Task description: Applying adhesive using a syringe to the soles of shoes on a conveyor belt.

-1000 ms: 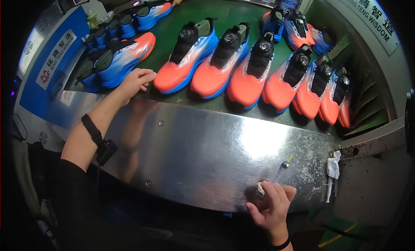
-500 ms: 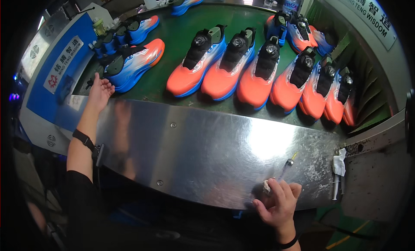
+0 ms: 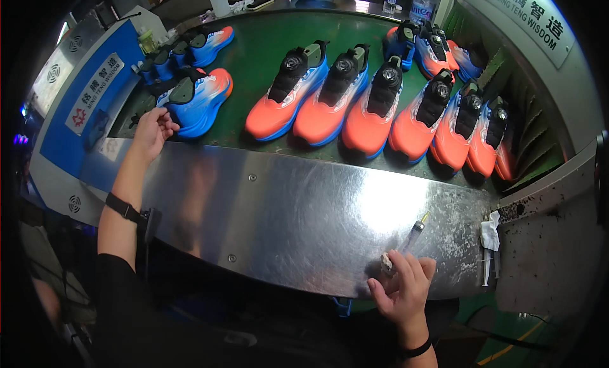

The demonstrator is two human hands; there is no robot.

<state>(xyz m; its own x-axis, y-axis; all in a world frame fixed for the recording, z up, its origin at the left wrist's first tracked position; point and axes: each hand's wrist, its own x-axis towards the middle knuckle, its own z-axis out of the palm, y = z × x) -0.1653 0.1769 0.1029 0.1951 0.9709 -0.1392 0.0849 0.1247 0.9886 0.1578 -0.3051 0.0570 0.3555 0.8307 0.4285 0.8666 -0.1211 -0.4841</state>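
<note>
At the left, my left hand (image 3: 154, 132) is at the heel of a blue and orange sneaker (image 3: 204, 103), its fingers curled against the shoe; part of the grip is hidden. The shoe stands on the green belt, toe pointing far right. My right hand (image 3: 408, 285) is over the metal plate near its front edge. Between its fingers is a clear syringe (image 3: 415, 233) with a metal collar and yellow tip, pointing away from me. A whitish crusted lump (image 3: 386, 264) shows at the fingertips, seemingly at the syringe's rear end.
A row of several orange-toed sneakers (image 3: 373, 119) stands across the green belt (image 3: 247, 57). More shoes (image 3: 438, 51) are at the far right, others (image 3: 184, 51) at the far left. White tissue (image 3: 490, 231) lies on the right edge of the metal plate (image 3: 304, 216). Bottles (image 3: 424, 3) stand behind.
The sneaker at my left hand has turned a little, its toe coming nearer and its heel shifting right. My left fingers have curled in. The far sneaker at the top has gone from view.
</note>
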